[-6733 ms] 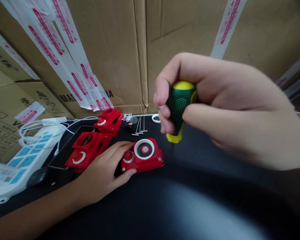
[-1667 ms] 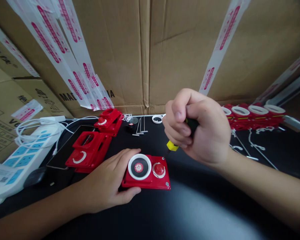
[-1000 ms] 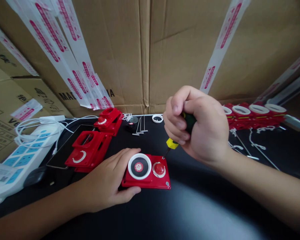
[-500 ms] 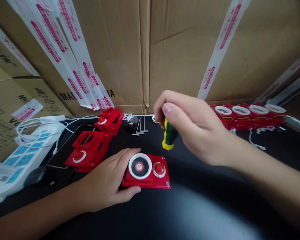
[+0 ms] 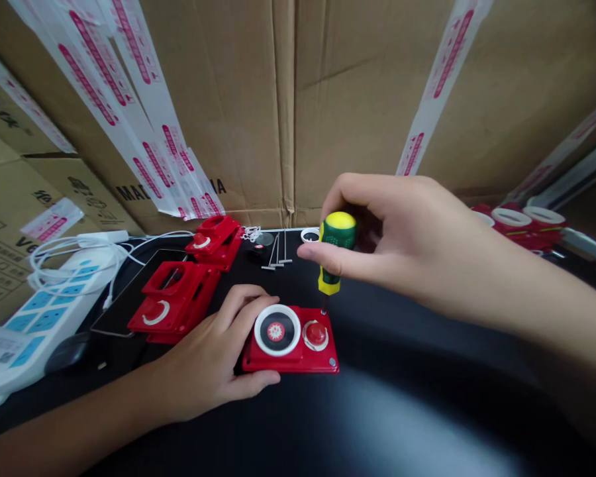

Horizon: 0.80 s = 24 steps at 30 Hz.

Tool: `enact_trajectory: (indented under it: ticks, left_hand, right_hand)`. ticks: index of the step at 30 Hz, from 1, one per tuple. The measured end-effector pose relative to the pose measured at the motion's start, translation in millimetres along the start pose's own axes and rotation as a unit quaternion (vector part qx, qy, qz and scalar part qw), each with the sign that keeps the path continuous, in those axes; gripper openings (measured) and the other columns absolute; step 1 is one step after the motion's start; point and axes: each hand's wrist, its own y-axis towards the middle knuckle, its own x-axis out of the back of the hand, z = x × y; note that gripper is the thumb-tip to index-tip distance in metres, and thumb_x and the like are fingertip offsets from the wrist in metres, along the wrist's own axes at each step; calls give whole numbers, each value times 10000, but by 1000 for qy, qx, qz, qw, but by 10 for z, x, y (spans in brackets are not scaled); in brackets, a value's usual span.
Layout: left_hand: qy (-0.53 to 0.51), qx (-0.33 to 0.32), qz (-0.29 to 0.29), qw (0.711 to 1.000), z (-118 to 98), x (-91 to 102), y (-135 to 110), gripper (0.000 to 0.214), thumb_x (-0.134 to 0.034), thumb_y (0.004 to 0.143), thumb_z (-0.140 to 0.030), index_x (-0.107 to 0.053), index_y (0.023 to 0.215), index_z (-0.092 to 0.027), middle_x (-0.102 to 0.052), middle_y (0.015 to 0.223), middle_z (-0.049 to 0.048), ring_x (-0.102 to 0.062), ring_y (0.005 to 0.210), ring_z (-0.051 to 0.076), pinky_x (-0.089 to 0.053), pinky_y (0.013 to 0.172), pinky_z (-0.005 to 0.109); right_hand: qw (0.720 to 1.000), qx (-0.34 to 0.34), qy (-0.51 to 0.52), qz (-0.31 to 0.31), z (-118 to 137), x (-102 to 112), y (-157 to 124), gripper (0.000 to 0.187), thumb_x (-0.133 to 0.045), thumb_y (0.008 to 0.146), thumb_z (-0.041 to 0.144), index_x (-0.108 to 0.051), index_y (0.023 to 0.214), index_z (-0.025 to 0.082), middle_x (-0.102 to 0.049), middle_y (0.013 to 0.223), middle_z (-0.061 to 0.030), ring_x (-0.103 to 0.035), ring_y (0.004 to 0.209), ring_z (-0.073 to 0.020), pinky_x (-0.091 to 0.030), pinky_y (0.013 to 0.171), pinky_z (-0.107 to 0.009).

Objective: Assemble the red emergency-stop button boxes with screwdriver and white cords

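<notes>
My left hand [image 5: 223, 358] grips the left end of a red plastic housing [image 5: 291, 361] lying on the black table, thumb in front and fingers behind. The housing carries a white ring [image 5: 259, 315] around a dark disc with a red and white emblem, and a red button [image 5: 316, 334] beside it. My right hand [image 5: 392, 232] pinches the green and yellow handle of a screwdriver [image 5: 338, 235] between thumb and fingers. The screwdriver stands nearly upright, its tip on a screw [image 5: 324, 312] at the housing's far right corner. Another screw [image 5: 332, 362] sits at the near right corner.
More red housings [image 5: 179, 298] lie on the left by a dark tray [image 5: 109, 318] and a white power strip [image 5: 54, 311] with coiled cable. T-shaped metal pins [image 5: 278, 255] lie behind. Several ringed red units [image 5: 521, 222] stand at the right. Cardboard [image 5: 238, 99] walls the back.
My right hand has turned and shifted its grip on the screwdriver, with the thumb now across the handle and its yellow end showing. The screwdriver is more upright. My left hand and the housing stay put.
</notes>
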Motion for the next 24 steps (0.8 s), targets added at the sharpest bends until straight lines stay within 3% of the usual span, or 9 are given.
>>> enact_trajectory:
  ticks: [7, 11, 16, 19, 22, 24]
  left_hand:
    - [-11, 3, -2, 1000, 23, -21, 19, 849, -867, 958, -426, -369, 1640, -339, -547, 1566, 131, -723, 1342, 392, -663, 1105, 550]
    - [-20, 2, 0, 1000, 4, 12, 42, 838, -922, 913, -375, -432, 1591, -339, -615, 1519, 108, -729, 1344, 379, -657, 1116, 527]
    - [-25, 4, 15, 1000, -29, 67, 68, 797, -910, 934, -354, -429, 1570, -359, -619, 1498, 83, -731, 1328, 351, -650, 1108, 508]
    - [-22, 5, 19, 1000, -34, 72, 85, 798, -907, 934, -351, -413, 1561, -358, -610, 1500, 87, -725, 1334, 349, -645, 1111, 512]
    - [-17, 6, 20, 1000, -34, 66, 94, 777, -894, 941, -355, -416, 1553, -343, -612, 1497, 95, -723, 1333, 351, -641, 1119, 517]
    - [-13, 7, 18, 1000, -32, 62, 92, 773, -892, 938, -361, -426, 1555, -334, -620, 1494, 99, -724, 1331, 354, -639, 1125, 519]
  right_hand:
    - [992, -42, 117, 11, 53, 23, -2, 348, -909, 916, 511, -728, 868, 217, -753, 752, -15, -625, 642, -161, -396, 512, -329]
    - [988, -32, 148, 10, 35, 60, -3, 298, -941, 899, 445, -770, 841, 208, -783, 757, -50, -644, 630, -177, -417, 491, -340]
    - [968, -35, 220, 119, 15, 189, 26, 229, -905, 934, 402, -878, 1040, 201, -811, 822, -46, -655, 635, -163, -493, 488, -308]
    - [943, -19, 278, 182, 14, 251, 60, 226, -821, 994, 319, -858, 1193, 217, -851, 1033, -50, -713, 748, -170, -589, 582, -290]
    - [937, 10, 284, 201, 21, 271, 71, 169, -729, 1043, 259, -819, 1182, 223, -843, 1161, -52, -753, 961, -200, -628, 758, -295]
    - [945, 6, 263, 196, 19, 263, 60, 131, -734, 1054, 312, -793, 1132, 224, -826, 1107, -49, -741, 969, -207, -606, 760, -295]
